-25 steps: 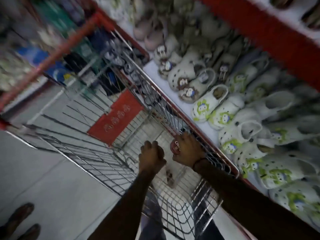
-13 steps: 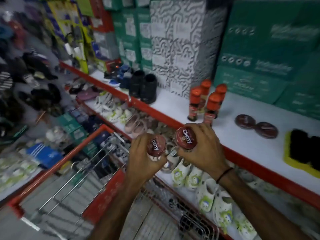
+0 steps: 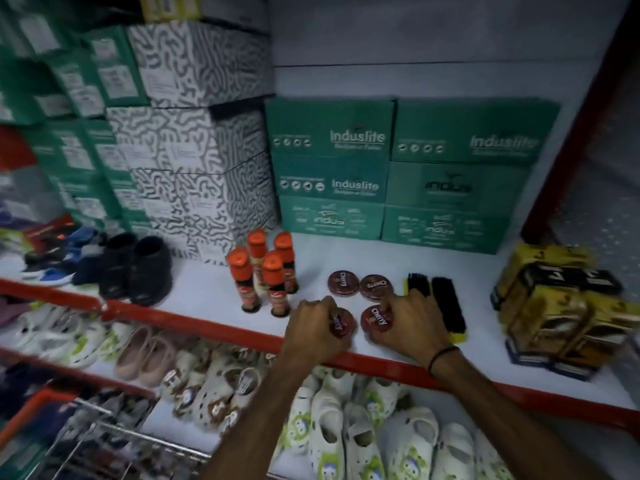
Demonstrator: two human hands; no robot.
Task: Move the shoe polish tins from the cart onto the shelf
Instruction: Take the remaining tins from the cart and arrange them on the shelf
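Note:
My left hand [image 3: 317, 332] grips a round dark-red Cherry polish tin [image 3: 342, 323] and sets it on the white shelf [image 3: 398, 265], close to the red front lip. My right hand [image 3: 407, 322] holds a second tin [image 3: 377, 319] flat on the shelf just to the right of the first. Two more tins lie side by side behind them: one tin [image 3: 341, 283] and its neighbour [image 3: 376, 287]. The cart [image 3: 86, 441], with its red rim and wire basket, shows at the bottom left; what lies in it is too blurred to tell.
Several orange-capped polish bottles [image 3: 265, 271] stand left of the tins. Black brushes [image 3: 440, 303] lie right of them, yellow-black boxes [image 3: 557, 306] farther right. Green shoe boxes [image 3: 391, 168] line the back. Black shoes [image 3: 138, 268] sit at left, white clogs [image 3: 346, 438] on the lower shelf.
Both hands lifted a tin each out of the cart, raised them in front of the shelf, and now press them down onto the shelf in front of the two earlier tins.

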